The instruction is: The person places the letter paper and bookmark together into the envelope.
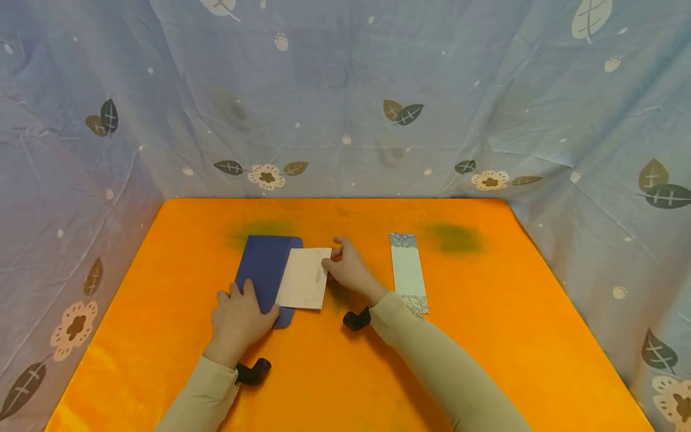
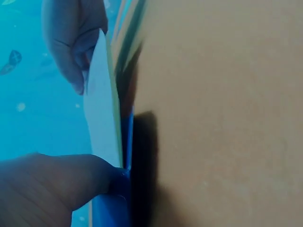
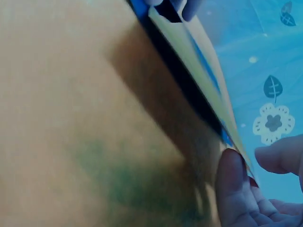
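On an orange table (image 1: 540, 360), at about 11 o'clock, a white card (image 1: 305, 282) overlaps the 3 o'clock side of a blue envelope (image 1: 263, 261); a pale strip (image 1: 408, 270) lies near 1 o'clock. The right hand (image 1: 352, 270) pinches the card's 3 o'clock edge between thumb and fingers, while the left hand (image 1: 237, 318) rests spread over the envelope's 7 o'clock corner. The card looks light, thin and easily creased, best held by that outer edge.

Matt white paper (image 1: 304, 279), napped orange tablecloth (image 1: 496, 324)
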Available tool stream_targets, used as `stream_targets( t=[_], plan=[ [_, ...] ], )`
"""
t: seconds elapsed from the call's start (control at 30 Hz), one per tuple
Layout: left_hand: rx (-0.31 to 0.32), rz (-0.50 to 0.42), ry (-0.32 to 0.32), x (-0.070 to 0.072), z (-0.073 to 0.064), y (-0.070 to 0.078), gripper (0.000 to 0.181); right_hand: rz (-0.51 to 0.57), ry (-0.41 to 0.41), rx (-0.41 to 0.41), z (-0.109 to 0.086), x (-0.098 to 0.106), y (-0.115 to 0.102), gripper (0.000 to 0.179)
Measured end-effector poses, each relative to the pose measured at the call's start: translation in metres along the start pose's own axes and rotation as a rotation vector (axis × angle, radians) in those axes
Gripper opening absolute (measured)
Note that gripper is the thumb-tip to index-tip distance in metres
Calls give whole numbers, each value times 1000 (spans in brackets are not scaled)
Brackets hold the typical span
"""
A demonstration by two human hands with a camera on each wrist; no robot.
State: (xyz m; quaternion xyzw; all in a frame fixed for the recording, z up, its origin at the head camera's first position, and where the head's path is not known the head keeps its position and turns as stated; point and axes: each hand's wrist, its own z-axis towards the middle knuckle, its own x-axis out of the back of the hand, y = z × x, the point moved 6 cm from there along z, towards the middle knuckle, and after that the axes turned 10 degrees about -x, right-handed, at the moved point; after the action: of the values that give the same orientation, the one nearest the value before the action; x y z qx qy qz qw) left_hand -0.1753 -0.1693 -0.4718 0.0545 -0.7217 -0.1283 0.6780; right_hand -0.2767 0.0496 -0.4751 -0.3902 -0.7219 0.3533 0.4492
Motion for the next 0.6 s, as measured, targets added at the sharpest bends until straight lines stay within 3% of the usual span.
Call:
stream_targets(
  t=[0.3, 0.6],
  plan=[
    [12, -28, -26, 0, 4, 7, 94, -68, -82, -33, -10, -5, 3, 81],
    [0, -6, -26, -1, 9, 20, 93, -33, -44, -62, -12, 1, 8, 72]
  ],
)
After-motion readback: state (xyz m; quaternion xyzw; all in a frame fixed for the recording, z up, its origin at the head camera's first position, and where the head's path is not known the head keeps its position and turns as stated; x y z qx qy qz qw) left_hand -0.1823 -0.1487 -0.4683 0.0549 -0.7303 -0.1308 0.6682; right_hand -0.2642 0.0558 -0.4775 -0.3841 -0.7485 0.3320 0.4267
